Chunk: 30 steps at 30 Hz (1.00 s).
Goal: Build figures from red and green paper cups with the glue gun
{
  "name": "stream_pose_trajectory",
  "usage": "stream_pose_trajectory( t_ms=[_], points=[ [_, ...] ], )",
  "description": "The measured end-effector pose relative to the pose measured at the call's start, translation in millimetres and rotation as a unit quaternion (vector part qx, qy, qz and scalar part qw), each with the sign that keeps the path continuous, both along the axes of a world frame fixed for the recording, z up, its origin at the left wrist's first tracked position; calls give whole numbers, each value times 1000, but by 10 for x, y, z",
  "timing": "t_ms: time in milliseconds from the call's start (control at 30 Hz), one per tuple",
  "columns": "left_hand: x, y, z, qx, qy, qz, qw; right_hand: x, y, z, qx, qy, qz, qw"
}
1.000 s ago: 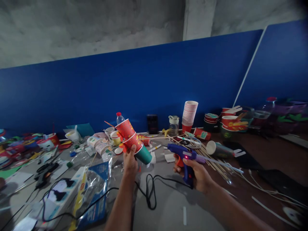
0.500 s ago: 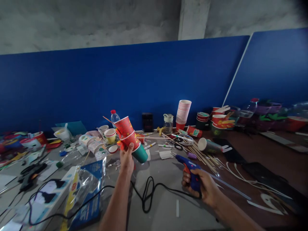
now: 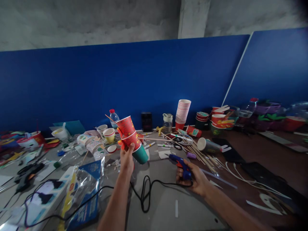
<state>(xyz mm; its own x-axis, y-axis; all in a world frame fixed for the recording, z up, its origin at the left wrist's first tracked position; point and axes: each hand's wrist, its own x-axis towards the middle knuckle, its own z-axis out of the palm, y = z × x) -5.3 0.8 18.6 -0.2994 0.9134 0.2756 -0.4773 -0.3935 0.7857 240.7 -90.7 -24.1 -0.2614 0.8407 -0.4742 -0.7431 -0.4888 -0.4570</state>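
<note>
Holding up a tilted column of cups just left of the frame's centre, the left hand is clamped round the middle one, thumb against its near side; from where I stand I can't make out the fingers behind it. The upper two are red with yellow print, the lowest is a green cup, and the top mouth leans to the upper left. Orange pieces stick out on the left side.

Lower and right of centre, the right hand has its fingers wrapped around the handle of a blue glue gun; I can't tell whether the trigger is pressed. Its nozzle points left and slightly up, apart from the green cup. From the handle a black cord runs left, loops at the lower centre and carries on to the lower left, where a power strip lies beside a blue and yellow packet.

Near the nozzle I see a scrap of paper. Past the gun, thin sticks are strewn, with a grey cup lying near them. A tall stack stands near a jar before the blue partition.
</note>
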Motion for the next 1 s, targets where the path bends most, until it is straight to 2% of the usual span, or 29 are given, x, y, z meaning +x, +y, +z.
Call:
stream_pose_trajectory(
  t_ms=[167, 233, 367, 467, 567, 633, 700, 767, 833, 900, 933, 1000],
  points=[
    [6, 7, -19, -9, -4, -1, 1000, 10, 27, 51, -46, -26, -11, 999],
    [10, 6, -20, -9, -3, -1, 1000, 38, 30, 60, -62, -47, 6, 997],
    [22, -2, -5, -17, 3, 8, 1000, 92, 27, 88, -80, -119, 68, 987],
    [25, -5, -4, -17, 5, 11, 1000, 132, -5, 117, -73, -132, 115, 982],
    [25, -2, -25, -16, 7, 5, 1000, 242, -60, 106, -55, -199, 209, 956],
    [27, -3, -41, -14, 8, -7, 1000, 362, -85, 82, -13, -310, 250, 917],
    [34, -8, -50, -14, 10, -25, 1000, 484, -80, 83, 66, -422, 249, 869],
    [40, -17, -57, -15, 17, -46, 999, 556, -38, 142, 170, -497, 187, 830],
    [42, -26, -68, -13, 35, -63, 997, 537, 28, 265, 282, -559, 60, 777],
    [36, -29, -87, -11, 61, -74, 995, 427, 107, 414, 374, -633, -84, 673],
    [32, -28, -98, -12, 74, -78, 994, 346, 148, 481, 411, -659, -128, 617],
    [22, -23, -120, -21, 88, -83, 992, 163, 233, 570, 469, -687, -165, 529]
  ],
)
